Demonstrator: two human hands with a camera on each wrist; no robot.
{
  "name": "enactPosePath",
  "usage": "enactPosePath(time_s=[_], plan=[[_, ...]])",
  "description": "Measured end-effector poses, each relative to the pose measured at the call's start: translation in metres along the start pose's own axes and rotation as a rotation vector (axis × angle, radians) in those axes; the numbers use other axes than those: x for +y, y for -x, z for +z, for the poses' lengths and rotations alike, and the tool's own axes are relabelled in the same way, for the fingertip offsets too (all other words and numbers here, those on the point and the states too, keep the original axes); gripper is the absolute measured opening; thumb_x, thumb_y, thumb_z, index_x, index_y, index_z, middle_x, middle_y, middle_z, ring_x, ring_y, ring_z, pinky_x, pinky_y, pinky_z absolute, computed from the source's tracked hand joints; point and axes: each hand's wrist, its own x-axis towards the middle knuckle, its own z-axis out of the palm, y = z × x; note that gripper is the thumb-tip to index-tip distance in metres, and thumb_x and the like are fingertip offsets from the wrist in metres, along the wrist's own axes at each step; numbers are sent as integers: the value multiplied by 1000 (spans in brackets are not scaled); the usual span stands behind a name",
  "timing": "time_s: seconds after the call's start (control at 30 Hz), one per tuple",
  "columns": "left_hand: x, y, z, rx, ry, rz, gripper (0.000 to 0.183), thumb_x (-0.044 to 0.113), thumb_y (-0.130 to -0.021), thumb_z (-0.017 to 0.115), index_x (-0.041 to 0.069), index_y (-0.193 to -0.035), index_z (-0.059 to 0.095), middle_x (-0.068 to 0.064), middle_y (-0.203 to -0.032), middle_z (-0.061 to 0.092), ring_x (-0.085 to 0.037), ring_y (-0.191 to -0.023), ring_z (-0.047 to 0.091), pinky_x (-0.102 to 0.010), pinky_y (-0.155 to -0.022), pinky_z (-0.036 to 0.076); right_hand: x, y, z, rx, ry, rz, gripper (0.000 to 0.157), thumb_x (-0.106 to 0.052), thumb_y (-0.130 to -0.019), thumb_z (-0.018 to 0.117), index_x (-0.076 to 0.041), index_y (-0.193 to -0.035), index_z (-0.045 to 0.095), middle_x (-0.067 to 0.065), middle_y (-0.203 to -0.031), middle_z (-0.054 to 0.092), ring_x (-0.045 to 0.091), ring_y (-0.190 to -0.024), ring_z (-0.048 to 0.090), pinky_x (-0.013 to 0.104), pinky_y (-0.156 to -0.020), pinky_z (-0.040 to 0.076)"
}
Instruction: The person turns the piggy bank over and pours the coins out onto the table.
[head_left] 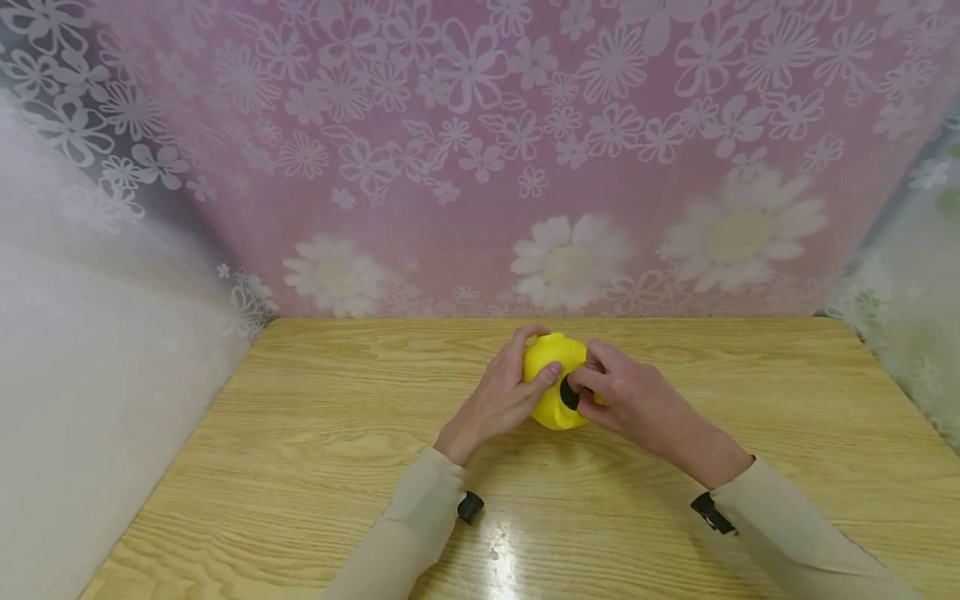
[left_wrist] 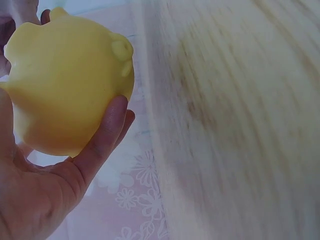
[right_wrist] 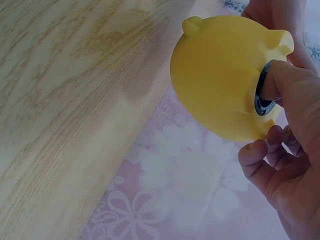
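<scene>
Fingers (left_wrist: 102, 135) of the left hand (head_left: 498, 396) are clamped on a round yellow thing (right_wrist: 217, 80). The thumb (head_left: 546, 377) lies across the side that shows in the head view. The yellow thing is up above the wooden table (head_left: 322, 450), between the two hands. It is smooth and fat, with small bumps (right_wrist: 192, 25) sticking out of it. On the side next to the right hand (head_left: 637, 404) is a dark ring (head_left: 570, 393). One finger, or maybe the thumb, of the right hand pokes into this ring. The other fingertips are bent and close to a yellow bump. I cannot tell if the right hand pinches anything.

Both arms have pale sleeves, the left sleeve (head_left: 412, 521) and the right sleeve (head_left: 795, 533). A little black thing (head_left: 470, 507) is at the left wrist and a black clip (head_left: 712, 512) is at the right one. Light makes a shiny white spot (head_left: 501, 558) on the wood. Behind the table hangs a pink cloth (head_left: 450, 225) with big and little white flowers (head_left: 566, 262).
</scene>
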Motion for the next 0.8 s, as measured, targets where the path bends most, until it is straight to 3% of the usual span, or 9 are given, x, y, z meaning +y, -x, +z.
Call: enactPosePath(time_s=[0.37, 0.6, 0.8], plan=[[3, 1, -1, -1, -7, -6, 61, 60, -103, 47, 22, -151, 36, -4, -124, 57, -18, -99, 57, -28, -81, 52, -4, 1, -3, 20, 40, 82, 28, -1, -71, 85, -11, -79, 61, 1, -81, 42, 5, -64, 34, 16, -52, 37], [5, 1, 0, 17, -34, -8, 59, 57, -103, 49, 23, -150, 37, -5, -124, 58, -19, -101, 56, -31, -83, 51, -4, 3, 1, 44, 167, 4, 31, -1, -71, 84, -8, -83, 57, 6, -84, 44, 9, -63, 39, 18, -48, 43], [2, 0, 1, 15, -36, 3, 60, 58, -103, 47, 22, -150, 38, -5, -123, 58, -18, -98, 56, -29, -82, 50, -3, 4, 4, 38, 211, -13, 29, -3, -72, 82, -7, -83, 55, 6, -83, 43, 10, -62, 37, 18, -44, 40]])
